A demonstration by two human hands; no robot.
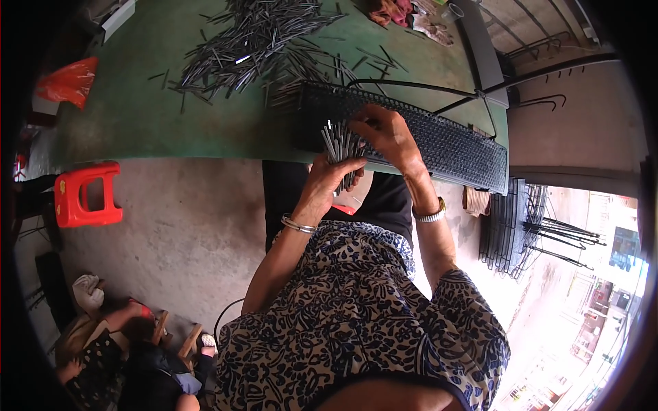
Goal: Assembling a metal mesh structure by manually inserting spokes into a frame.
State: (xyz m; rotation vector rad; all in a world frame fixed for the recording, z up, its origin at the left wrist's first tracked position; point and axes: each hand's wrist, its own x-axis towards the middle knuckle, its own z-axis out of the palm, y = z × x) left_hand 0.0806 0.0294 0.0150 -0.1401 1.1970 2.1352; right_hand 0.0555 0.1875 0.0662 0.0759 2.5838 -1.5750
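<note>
My left hand [321,181] is closed around a bundle of thin dark metal rods [337,142], their ends fanning upward at the table's near edge. Just right of the bundle, my right hand [393,140] hovers with curled fingers by a long black perforated metal rack [449,152]. Whatever its fingertips pinch, if anything, is too dark to make out. The rack lies slanted along the near right side of the green table [130,127], and a black wire frame [418,86] rises from its far side. Farther back, a big loose pile of similar rods [250,51] spreads over the tabletop.
A red plastic stool [89,194] stands on the floor at left. Red plastic [70,82] hangs at the table's left end. Crumpled cloths [415,17] lie at the far right. Stacked black wire racks [508,229] stand on the right. Another person [113,356] is at lower left.
</note>
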